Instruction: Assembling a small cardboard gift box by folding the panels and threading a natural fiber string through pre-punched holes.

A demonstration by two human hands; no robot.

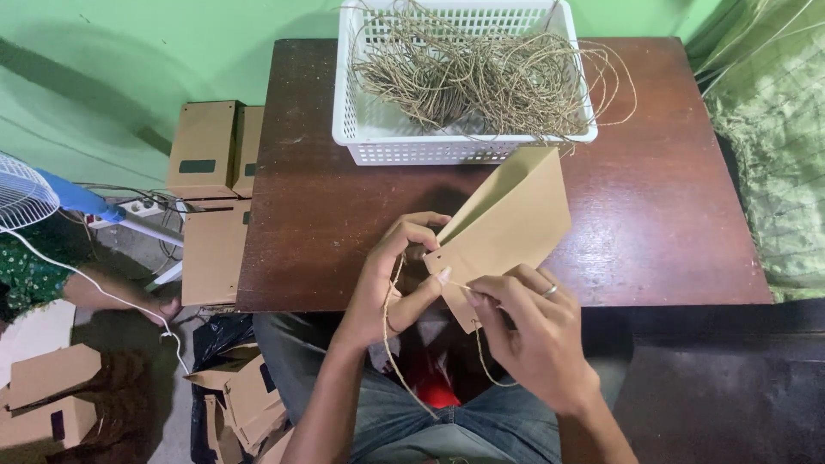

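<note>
Sat at dark wooden table (326,172), brown paper bag (507,223) held up over near edge, above lap. Left hand (391,275) closed on bag's near corner, thumb & fingers pinching paper by what looked like a small punched hole, tho hole itself too small to confirm. Right hand (528,331) closed too, thumb & forefinger nipped together on end of thin twine (395,361), tip meeting bag edge just beside left thumb. Rest of twine looped down under left wrist & across jeans, slack, one strand trailing below right hand. White plastic basket (378,142) at far side of table, w/ tangle of more cut twine inside, some spilling over right rim. Flat cardboard boxes (206,150) stacked on floor left of table; white fan (21,193) further left. Judged as threading step: best done w/ pinch kept close to twine tip so it stayed stiff, bag corner held flat & steady, not creased. Worth keeping slack loop off table edge to avoid snagging. Fraying at tip would prob. need a twist first.
</note>
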